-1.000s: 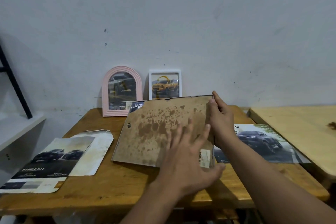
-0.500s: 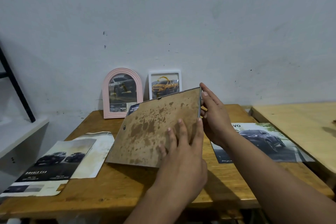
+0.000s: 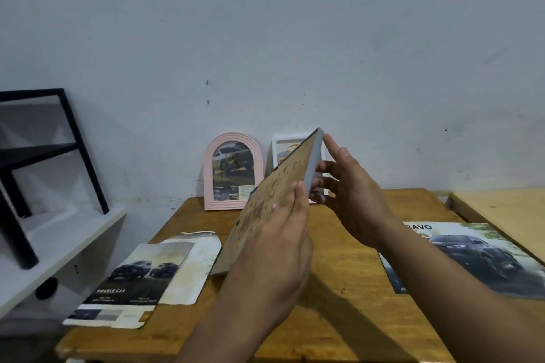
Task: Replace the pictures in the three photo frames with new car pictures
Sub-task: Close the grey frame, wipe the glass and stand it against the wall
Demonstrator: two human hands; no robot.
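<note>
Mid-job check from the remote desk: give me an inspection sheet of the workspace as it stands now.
Surface: wooden table, worn; a second pale table at right.
Job's things: large frame tilted up on edge, stained backing toward the camera; pink arched frame and white frame upright against the wall, each showing a car picture; dark car poster flat at right; double-car print flat at left.
Clutter: stained envelope under the print.
Grip: left hand flat on the backing, fingers straight; right hand at the frame's far face, fingers extended.
Cables: nothing seen.
Surroundings: bluish wall; white shelf with black metal rack at left.
</note>
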